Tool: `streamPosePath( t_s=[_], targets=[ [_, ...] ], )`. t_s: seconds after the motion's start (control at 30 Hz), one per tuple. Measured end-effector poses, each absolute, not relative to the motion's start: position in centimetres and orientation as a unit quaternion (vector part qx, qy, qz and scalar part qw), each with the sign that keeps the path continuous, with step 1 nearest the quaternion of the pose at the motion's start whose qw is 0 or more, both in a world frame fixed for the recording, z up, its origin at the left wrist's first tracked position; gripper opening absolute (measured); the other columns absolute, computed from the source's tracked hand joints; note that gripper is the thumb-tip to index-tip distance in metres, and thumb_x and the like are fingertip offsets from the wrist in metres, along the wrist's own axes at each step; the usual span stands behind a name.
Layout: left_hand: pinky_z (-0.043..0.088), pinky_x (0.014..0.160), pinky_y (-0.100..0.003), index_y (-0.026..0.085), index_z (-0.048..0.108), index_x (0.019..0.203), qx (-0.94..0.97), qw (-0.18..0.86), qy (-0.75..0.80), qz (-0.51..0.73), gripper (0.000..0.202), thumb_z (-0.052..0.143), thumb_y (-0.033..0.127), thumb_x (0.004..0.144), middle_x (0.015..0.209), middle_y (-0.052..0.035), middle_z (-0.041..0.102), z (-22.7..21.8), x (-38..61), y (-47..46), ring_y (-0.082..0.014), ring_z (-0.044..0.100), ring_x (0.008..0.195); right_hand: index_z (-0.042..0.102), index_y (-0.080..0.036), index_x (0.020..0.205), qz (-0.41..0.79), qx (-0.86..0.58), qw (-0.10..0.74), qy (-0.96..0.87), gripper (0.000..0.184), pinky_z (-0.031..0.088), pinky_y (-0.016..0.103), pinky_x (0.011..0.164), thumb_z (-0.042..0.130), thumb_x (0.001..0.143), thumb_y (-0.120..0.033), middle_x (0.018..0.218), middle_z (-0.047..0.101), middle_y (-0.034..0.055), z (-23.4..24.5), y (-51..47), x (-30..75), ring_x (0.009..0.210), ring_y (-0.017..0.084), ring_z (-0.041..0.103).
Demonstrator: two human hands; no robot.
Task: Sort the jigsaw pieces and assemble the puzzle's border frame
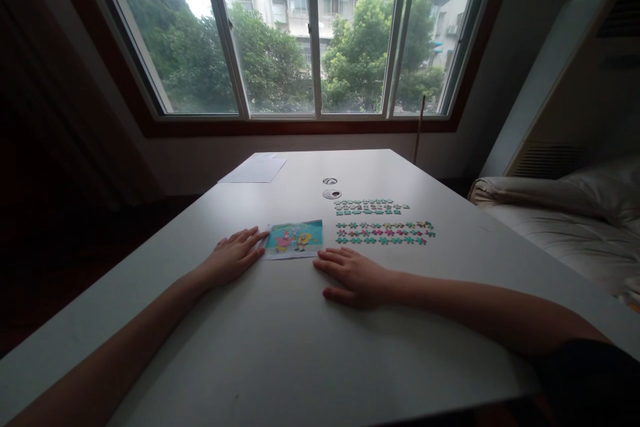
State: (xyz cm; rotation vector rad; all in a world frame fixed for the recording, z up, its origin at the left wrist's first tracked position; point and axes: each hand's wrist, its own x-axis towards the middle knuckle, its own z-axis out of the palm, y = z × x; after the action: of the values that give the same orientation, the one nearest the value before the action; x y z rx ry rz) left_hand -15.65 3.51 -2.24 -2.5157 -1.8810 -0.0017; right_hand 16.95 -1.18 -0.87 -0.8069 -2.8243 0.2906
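Note:
My left hand (pixel 235 255) lies flat on the white table (pixel 280 340), fingers stretched out, its fingertips touching the left edge of a small cartoon picture card (pixel 295 238). Just below the card's right corner my right hand (pixel 353 275) rests palm down with fingers spread, holding nothing. To the right of the card, several loose jigsaw pieces (pixel 385 232) are laid out in neat rows, with a further row of teal pieces (pixel 370 207) behind them.
Two small round objects (pixel 331 193) sit behind the card near the table's middle. A white sheet of paper (pixel 254 169) lies at the far left. A bed with pale bedding (pixel 565 213) stands to the right, and a large window (pixel 310 33) is beyond the table.

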Motion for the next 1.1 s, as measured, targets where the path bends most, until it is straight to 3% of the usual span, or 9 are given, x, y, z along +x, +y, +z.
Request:
streamPosePath(
  t_s=[0.17,0.37,0.47,0.67,1.1],
  targets=[
    [0.024,0.099,-0.044,0.03,0.027,0.137,-0.796,-0.003,-0.606,0.004,0.054,0.02,0.052,0.088,0.143,-0.0058,0.026,-1.9,-15.6,3.4,-0.0272,0.024,0.129,0.035,-0.014,0.133,0.078,-0.266,0.107,-0.955,0.058,0.027,0.046,0.101,0.034,0.087,-0.049,0.137,0.035,0.0145,-0.7,-1.4,16.8,0.125,0.028,0.033],
    [0.025,0.099,-0.045,0.029,0.027,0.137,-0.792,-0.007,-0.61,0.0,0.054,0.021,0.051,0.088,0.143,-0.0066,0.026,-1.3,-15.6,3.0,-0.0281,0.024,0.129,0.047,-0.016,0.123,0.055,-0.247,0.148,-0.956,0.046,0.039,0.037,0.092,0.043,0.085,-0.043,0.118,0.056,0.0106,1.4,0.2,17.2,0.107,0.021,0.051],
    [0.024,0.099,-0.046,0.029,0.026,0.137,-0.793,-0.01,-0.61,-0.001,0.054,0.02,0.051,0.088,0.143,-0.0073,0.025,-1.1,-15.5,2.8,-0.0284,0.024,0.129,0.053,-0.016,0.116,0.04,-0.302,0.17,-0.937,0.035,0.044,0.034,0.082,0.043,0.088,-0.033,0.107,0.062,0.0085,3.3,4.2,18.6,0.096,0.019,0.056],
    [0.023,0.099,-0.045,0.029,0.026,0.137,-0.79,-0.007,-0.613,0.004,0.053,0.018,0.05,0.089,0.143,-0.0068,0.025,-0.9,-15.5,2.8,-0.0272,0.022,0.13,0.067,-0.018,0.094,0.03,-0.467,0.107,-0.877,0.021,0.045,0.028,0.074,0.051,0.081,-0.02,0.094,0.067,0.0062,4.9,14.2,23.0,0.081,0.016,0.06],
    [0.023,0.099,-0.044,0.029,0.027,0.137,-0.795,-0.003,-0.607,-0.005,0.053,0.021,0.051,0.089,0.143,-0.0069,0.026,-0.4,-15.8,2.5,-0.028,0.025,0.129,0.069,-0.014,0.094,0.09,-0.512,0.057,-0.852,0.025,0.044,0.019,0.069,0.06,0.074,-0.028,0.089,0.07,0.0056,2.6,20.0,22.8,0.078,0.014,0.062]
  ],
)
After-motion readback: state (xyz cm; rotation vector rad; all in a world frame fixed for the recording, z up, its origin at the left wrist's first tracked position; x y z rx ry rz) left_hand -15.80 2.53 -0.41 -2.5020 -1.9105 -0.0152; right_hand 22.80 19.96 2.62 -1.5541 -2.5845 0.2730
